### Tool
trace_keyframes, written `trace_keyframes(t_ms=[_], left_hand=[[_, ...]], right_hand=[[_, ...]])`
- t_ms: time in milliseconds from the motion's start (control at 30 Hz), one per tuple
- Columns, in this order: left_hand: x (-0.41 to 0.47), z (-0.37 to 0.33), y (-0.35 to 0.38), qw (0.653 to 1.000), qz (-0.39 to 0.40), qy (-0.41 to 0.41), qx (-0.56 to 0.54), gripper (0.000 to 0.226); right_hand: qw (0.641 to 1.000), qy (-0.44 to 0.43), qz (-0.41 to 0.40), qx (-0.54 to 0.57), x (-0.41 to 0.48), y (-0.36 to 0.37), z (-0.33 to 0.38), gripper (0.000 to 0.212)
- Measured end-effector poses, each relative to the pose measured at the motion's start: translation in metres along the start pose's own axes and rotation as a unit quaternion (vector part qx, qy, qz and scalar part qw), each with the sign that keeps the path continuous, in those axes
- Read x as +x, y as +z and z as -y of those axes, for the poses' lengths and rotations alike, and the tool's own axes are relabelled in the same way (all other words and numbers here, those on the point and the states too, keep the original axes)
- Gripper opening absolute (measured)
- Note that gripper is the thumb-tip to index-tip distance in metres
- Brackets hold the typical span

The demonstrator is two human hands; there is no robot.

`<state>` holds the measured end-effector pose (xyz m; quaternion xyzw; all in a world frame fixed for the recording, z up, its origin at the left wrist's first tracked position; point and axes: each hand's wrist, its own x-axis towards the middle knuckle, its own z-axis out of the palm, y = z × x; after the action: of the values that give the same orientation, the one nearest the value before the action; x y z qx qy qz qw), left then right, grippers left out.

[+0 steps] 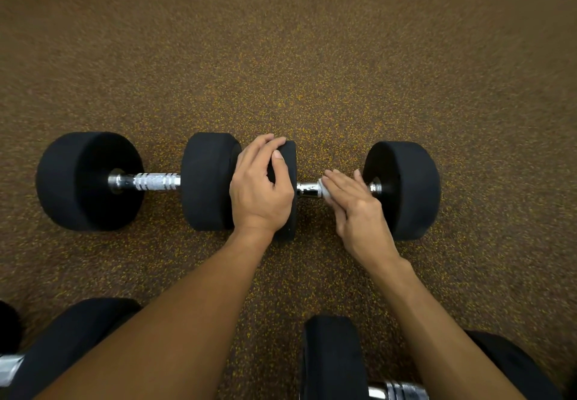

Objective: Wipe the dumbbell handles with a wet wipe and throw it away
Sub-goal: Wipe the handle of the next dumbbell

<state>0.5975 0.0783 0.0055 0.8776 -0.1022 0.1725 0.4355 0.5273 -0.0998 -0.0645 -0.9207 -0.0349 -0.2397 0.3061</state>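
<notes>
Two black dumbbells lie end to end on the floor. The left dumbbell (90,181) shows its bare chrome handle (146,181). My left hand (260,187) grips the left head (288,162) of the right dumbbell (406,190), fingers curled over its top edge. My right hand (356,209) lies over that dumbbell's chrome handle (307,189) with fingers fairly straight, pressing a white wet wipe (325,189) against the bar. Only a small bit of the wipe shows under the fingers.
The floor (312,71) is brown rubber with yellow specks. Two more black dumbbells lie close to me: one at the bottom left (62,346) under my left forearm, another at the bottom right (334,362) with its chrome handle (396,392) showing.
</notes>
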Motion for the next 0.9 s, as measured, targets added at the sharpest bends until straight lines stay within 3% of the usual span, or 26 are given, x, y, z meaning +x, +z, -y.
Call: trace_keyframes(t_ms=[267,467,700,900], left_hand=[[0.000,-0.001,0.000,1.000,-0.001,0.004,0.006,0.040],[0.000,-0.001,0.000,1.000,-0.003,0.004,0.003,0.040],[0.000,-0.002,0.000,1.000,-0.001,0.003,0.003,0.039],[-0.001,-0.001,0.000,1.000,-0.003,0.003,0.002,0.038]], right_hand=[[0.999,-0.042,0.018,0.017,0.007,0.006,0.005,0.036],[0.999,0.006,-0.040,0.007,0.003,0.004,0.002,0.032],[0.999,-0.027,0.040,0.003,-0.002,-0.012,-0.001,0.053],[0.999,-0.050,-0.014,-0.008,-0.001,0.001,0.003,0.037]])
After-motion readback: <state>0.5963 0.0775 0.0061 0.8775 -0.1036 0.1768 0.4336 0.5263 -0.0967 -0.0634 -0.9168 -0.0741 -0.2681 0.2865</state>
